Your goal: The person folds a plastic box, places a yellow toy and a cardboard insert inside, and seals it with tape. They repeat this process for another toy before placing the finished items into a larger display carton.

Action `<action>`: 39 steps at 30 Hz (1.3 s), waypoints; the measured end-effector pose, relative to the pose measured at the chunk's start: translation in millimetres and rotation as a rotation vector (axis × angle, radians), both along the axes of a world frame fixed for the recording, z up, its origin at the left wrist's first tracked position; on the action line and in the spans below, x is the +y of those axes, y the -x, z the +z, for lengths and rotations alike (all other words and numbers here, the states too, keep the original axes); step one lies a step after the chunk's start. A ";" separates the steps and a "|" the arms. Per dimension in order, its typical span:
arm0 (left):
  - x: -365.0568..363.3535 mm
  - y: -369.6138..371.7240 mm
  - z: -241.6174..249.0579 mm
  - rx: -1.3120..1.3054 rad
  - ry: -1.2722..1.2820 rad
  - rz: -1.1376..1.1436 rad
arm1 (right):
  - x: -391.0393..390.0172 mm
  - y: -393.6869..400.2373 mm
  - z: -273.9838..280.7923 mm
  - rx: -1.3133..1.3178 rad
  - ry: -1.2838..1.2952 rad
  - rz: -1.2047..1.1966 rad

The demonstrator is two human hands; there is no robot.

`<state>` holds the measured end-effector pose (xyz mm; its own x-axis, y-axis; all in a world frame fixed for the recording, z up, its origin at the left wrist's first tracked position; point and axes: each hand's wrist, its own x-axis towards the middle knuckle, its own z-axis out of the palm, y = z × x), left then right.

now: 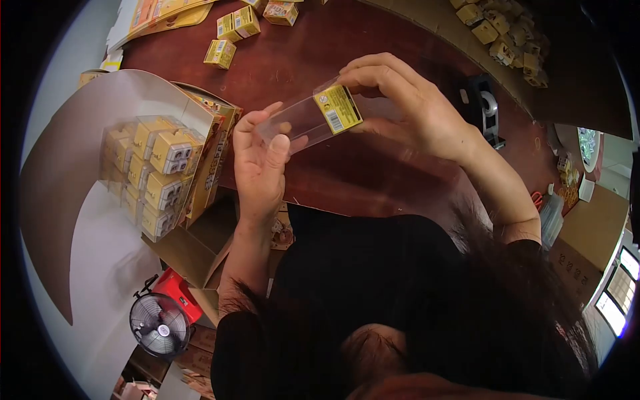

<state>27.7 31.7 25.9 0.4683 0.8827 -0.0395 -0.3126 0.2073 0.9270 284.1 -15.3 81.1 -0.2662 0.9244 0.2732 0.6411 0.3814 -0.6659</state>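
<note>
A clear plastic box [293, 122] is in front of me, tilted up to the right. A yellow printed panel [338, 110] with a barcode covers its right end. My left hand [260, 160] grips the box's left end between thumb and fingers. My right hand [413, 103] curves round the yellow end, its fingertips at the upper and lower edges; part of those fingers is behind the box. To the left stands an open display box [212, 163] with stacked small yellow boxes [157, 157] inside.
Loose yellow boxes [238, 25] lie on the dark red table [300, 60] at the back. A tape dispenser [485, 110] stands to the right. A carton [440, 33] at top right holds many small yellow pieces [500, 30]. Below left is a black fan [159, 325].
</note>
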 end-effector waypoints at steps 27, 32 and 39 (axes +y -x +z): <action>7.4 -8.8 -24.1 0.091 0.158 -0.123 | 201.6 -109.0 -88.4 -0.267 0.216 -0.383; 10.7 10.5 -28.4 0.041 0.241 -0.054 | 95.3 -101.7 -70.1 0.253 0.718 -0.103; 4.3 5.1 -17.7 0.042 0.217 -0.125 | 46.9 -105.4 -87.4 -0.472 0.171 -0.176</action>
<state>22.6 36.1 8.2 0.5670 0.7870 -0.2430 -0.2347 0.4371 0.8682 389.5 31.6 -6.3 -0.1605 0.9870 0.0028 0.9308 0.1523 -0.3322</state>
